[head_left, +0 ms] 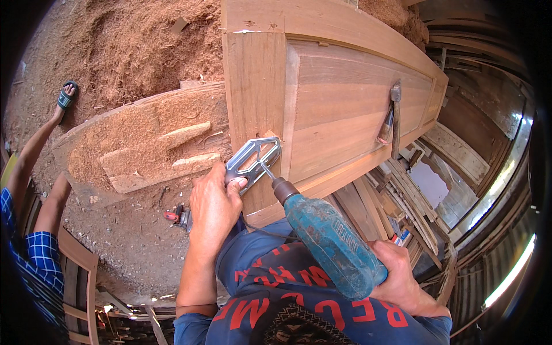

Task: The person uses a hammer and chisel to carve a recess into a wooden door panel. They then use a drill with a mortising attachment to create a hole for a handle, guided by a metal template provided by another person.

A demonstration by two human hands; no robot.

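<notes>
My left hand [214, 198] is closed on the near end of a silver metal plate with cut-out openings [253, 160]. The plate lies against the end board of a wooden panel door [256, 86]. My right hand [398, 273] grips the rear of a worn teal power drill [330, 238], its handle partly hidden. The drill slants up to the left, and its thin bit [267, 169] reaches one of the plate's openings. Whether the tip touches the wood I cannot tell.
A hammer [395, 98] rests on the door beside a tapered, dark-handled tool [386, 127]. Left of the door, a sawdust-covered board [132, 144] holds wood offcuts. Another person's sandalled foot [68, 96] is at far left. Wood scraps [405, 190] lie at right.
</notes>
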